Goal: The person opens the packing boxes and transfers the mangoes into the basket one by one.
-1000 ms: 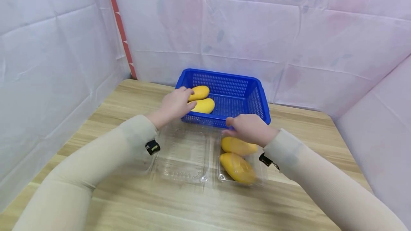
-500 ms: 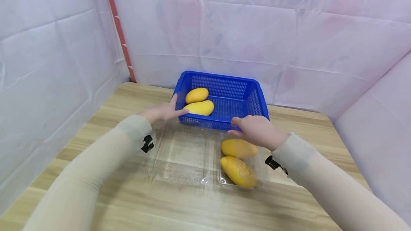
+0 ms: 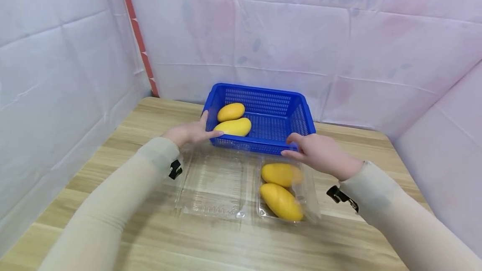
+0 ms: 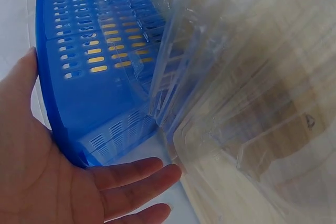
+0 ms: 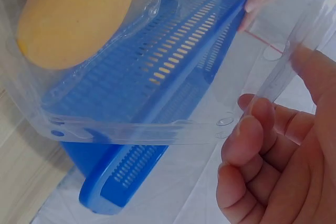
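Note:
A blue plastic basket point(image 3: 260, 139) stands at the back with two yellow mangoes point(image 3: 234, 127) on its left side. My left hand point(image 3: 190, 133) touches the basket's near left corner, thumb and index finger spread along the rim. Two more mangoes point(image 3: 281, 202) lie in the right compartment of clear plastic packaging in front of the basket. With curled fingers and thumb, my right hand point(image 3: 320, 153) pinches the edge of a clear lid point(image 5: 131, 132), which stands raised over these mangoes. Seen from the right wrist, one mango point(image 5: 76, 19) shows through the plastic.
Left of the filled compartment lies a clear plastic tray point(image 3: 214, 183) with nothing in it. Everything stands on a wood-grain table point(image 3: 211, 246). Pale sheeting point(image 3: 286, 41) walls off the back and both sides.
My left hand has drawn back from above the basket's mangoes to its left corner. My right hand has moved right, and the clear lid has shifted the same way.

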